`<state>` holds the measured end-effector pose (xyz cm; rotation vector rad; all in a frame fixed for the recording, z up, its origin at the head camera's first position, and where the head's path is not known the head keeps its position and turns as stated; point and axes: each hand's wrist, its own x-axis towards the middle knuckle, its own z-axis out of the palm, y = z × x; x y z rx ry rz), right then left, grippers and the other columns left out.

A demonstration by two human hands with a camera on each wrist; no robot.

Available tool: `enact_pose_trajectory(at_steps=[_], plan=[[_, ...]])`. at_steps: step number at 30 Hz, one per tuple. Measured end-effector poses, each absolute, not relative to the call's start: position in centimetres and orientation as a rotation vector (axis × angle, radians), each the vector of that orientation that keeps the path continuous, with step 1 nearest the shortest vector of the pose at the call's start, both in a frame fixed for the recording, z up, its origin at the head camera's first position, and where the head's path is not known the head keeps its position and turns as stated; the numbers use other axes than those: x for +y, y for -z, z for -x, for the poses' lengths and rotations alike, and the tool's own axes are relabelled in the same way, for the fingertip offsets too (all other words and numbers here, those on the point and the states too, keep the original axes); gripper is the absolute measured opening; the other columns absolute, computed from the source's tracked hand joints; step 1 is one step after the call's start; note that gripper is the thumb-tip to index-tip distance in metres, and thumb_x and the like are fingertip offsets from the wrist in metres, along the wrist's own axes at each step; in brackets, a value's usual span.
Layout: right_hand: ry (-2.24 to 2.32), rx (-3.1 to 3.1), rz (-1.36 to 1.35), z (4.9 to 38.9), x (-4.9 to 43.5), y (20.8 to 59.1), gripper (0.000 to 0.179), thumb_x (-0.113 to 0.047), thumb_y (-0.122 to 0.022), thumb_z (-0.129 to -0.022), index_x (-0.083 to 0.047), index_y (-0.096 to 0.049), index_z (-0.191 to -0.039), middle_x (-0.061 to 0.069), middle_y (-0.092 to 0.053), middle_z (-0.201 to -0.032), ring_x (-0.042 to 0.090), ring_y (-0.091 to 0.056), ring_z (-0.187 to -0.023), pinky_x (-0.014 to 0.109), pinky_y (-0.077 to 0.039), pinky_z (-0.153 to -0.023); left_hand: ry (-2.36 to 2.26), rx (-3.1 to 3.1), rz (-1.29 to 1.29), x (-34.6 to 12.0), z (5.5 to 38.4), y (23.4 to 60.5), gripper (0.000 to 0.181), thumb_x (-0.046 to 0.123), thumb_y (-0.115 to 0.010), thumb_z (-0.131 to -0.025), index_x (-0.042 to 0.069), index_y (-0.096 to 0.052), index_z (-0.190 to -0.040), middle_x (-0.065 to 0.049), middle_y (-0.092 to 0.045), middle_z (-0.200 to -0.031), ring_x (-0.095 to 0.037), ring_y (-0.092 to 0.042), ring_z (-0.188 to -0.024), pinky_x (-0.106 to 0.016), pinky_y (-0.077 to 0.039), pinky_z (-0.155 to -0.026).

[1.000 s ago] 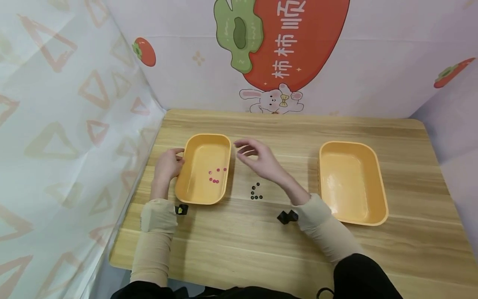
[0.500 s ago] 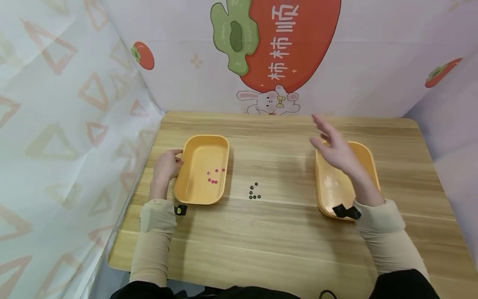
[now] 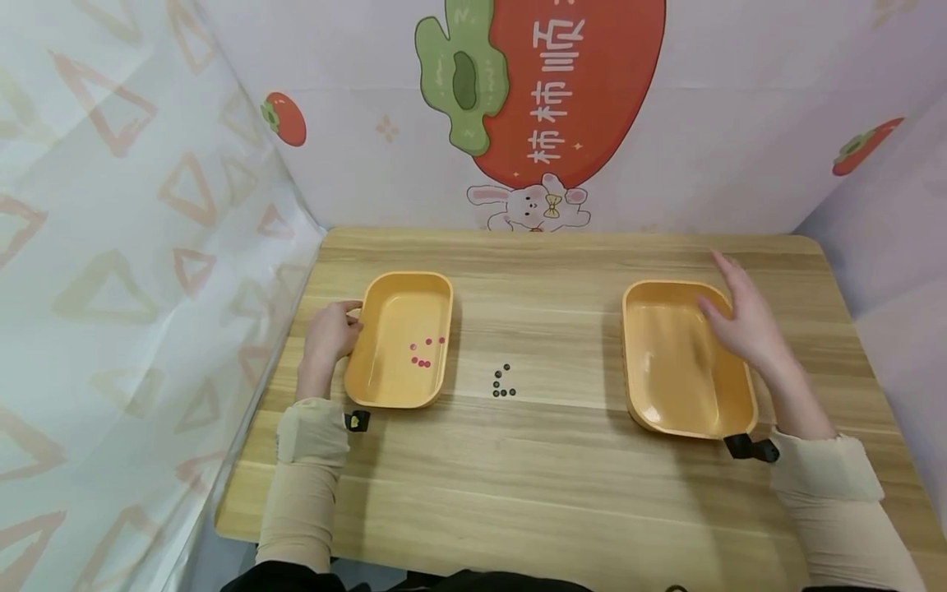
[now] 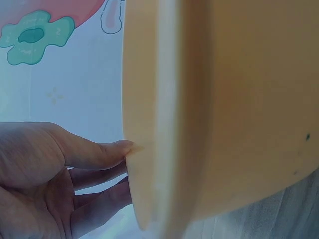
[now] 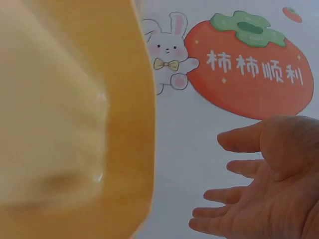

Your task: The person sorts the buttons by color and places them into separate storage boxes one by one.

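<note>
In the head view my left hand touches the outer left side of a yellow plastic bin. Its thumb and fingertips meet the wall, as the left wrist view shows. Inside that bin lie several small round pink pieces, too small to identify. Fingers spread and holding nothing, my right hand is over the right side of a second yellow bin. Between the bins, several small round black pieces lie on the table in a rough L shape.
Both bins stand on a wood-grain table. Behind it hangs a white backdrop printed with a persimmon and a rabbit; patterned fabric borders the left side. Each wrist carries a black mount.
My right hand has swung from beside the left bin across to the right bin's right side. The left hand keeps its place, and the pieces lie as before. The head view shifted slightly.
</note>
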<state>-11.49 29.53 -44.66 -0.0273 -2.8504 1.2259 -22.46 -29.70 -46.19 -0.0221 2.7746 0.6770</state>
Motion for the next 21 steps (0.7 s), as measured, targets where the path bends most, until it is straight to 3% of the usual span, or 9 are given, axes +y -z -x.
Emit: enact_pose_trajectory(at_steps=[4, 8, 11, 13, 15, 16, 18, 21], plan=[[-1.143, -2.902, 0.144, 10.1, 31.1, 45.9, 0.072, -0.002, -0.045, -0.112, 0.007, -0.007, -0.172, 0.049, -0.003, -0.172, 0.072, -0.002, -0.16, 0.085, -0.003, -0.126, -0.678, 2.773, 0.024, -29.7, 22.4, 46.3, 0.051, 0.006, -0.057, -0.11, -0.001, -0.052, -0.16, -0.031, -0.073, -0.138, -0.046, -0.074, -0.123, -0.055, -0.064, -0.099], [-1.003, -2.974, 0.28, 8.8, 32.4, 46.5, 0.072, -0.009, -0.043, -0.112, 0.008, -0.007, -0.172, 0.051, -0.012, -0.169, 0.075, -0.018, -0.154, 0.085, -0.018, -0.124, -0.678, 2.771, 0.018, -29.7, 22.5, 46.3, 0.051, 0.006, -0.058, -0.11, -0.001, -0.052, -0.16, -0.031, -0.072, -0.138, -0.046, -0.074, -0.124, -0.056, -0.063, -0.1], [-0.882, -3.053, 0.354, 7.8, 33.0, 46.8, 0.069, -0.016, -0.046, -0.113, 0.013, -0.017, -0.168, 0.053, -0.039, -0.156, 0.072, -0.047, -0.136, 0.081, -0.044, -0.108, -0.681, 2.766, 0.017, -29.7, 22.5, 46.3, 0.051, 0.007, -0.058, -0.11, -0.001, -0.052, -0.161, -0.031, -0.072, -0.139, -0.047, -0.074, -0.124, -0.057, -0.063, -0.101], [-0.835, -3.112, 0.387, 7.4, 33.3, 47.0, 0.063, -0.02, -0.047, -0.114, 0.017, -0.031, -0.161, 0.05, -0.056, -0.14, 0.063, -0.066, -0.113, 0.068, -0.059, -0.087, -0.681, 2.767, 0.016, -29.7, 22.5, 46.2, 0.051, 0.007, -0.058, -0.11, -0.001, -0.052, -0.16, -0.031, -0.072, -0.139, -0.047, -0.074, -0.124, -0.057, -0.063, -0.101], [-0.812, -3.154, 0.405, 7.1, 33.4, 47.2, 0.058, -0.023, -0.049, -0.114, 0.022, -0.044, -0.15, 0.046, -0.067, -0.12, 0.048, -0.074, -0.086, 0.05, -0.06, -0.065, -0.675, 2.772, 0.013, -29.8, 22.5, 46.2, 0.051, 0.007, -0.057, -0.11, -0.002, -0.052, -0.16, -0.031, -0.072, -0.138, -0.047, -0.074, -0.124, -0.057, -0.062, -0.101], [-0.808, -3.167, 0.411, 7.1, 33.4, 47.4, 0.056, -0.024, -0.051, -0.114, 0.023, -0.049, -0.143, 0.044, -0.071, -0.113, 0.041, -0.074, -0.079, 0.043, -0.057, -0.06, -0.671, 2.774, 0.013, -29.8, 22.5, 46.2, 0.051, 0.007, -0.057, -0.11, -0.002, -0.052, -0.16, -0.031, -0.072, -0.138, -0.047, -0.074, -0.124, -0.057, -0.062, -0.102], [-0.809, -3.178, 0.415, 7.1, 33.4, 47.6, 0.052, -0.023, -0.052, -0.114, 0.023, -0.054, -0.136, 0.04, -0.073, -0.108, 0.033, -0.073, -0.073, 0.034, -0.052, -0.055, -0.67, 2.774, 0.011, -29.8, 22.5, 46.2, 0.051, 0.007, -0.057, -0.11, -0.002, -0.052, -0.16, -0.031, -0.072, -0.138, -0.047, -0.074, -0.124, -0.057, -0.062, -0.102], [-0.784, -3.182, 0.412, 7.3, 33.2, 47.8, 0.046, -0.02, -0.052, -0.113, 0.023, -0.055, -0.13, 0.037, -0.071, -0.099, 0.033, -0.069, -0.072, 0.033, -0.049, -0.054, -0.672, 2.769, 0.008, -29.8, 22.5, 46.1, 0.051, 0.008, -0.057, -0.11, -0.002, -0.052, -0.16, -0.031, -0.072, -0.138, -0.046, -0.074, -0.123, -0.056, -0.063, -0.1]])
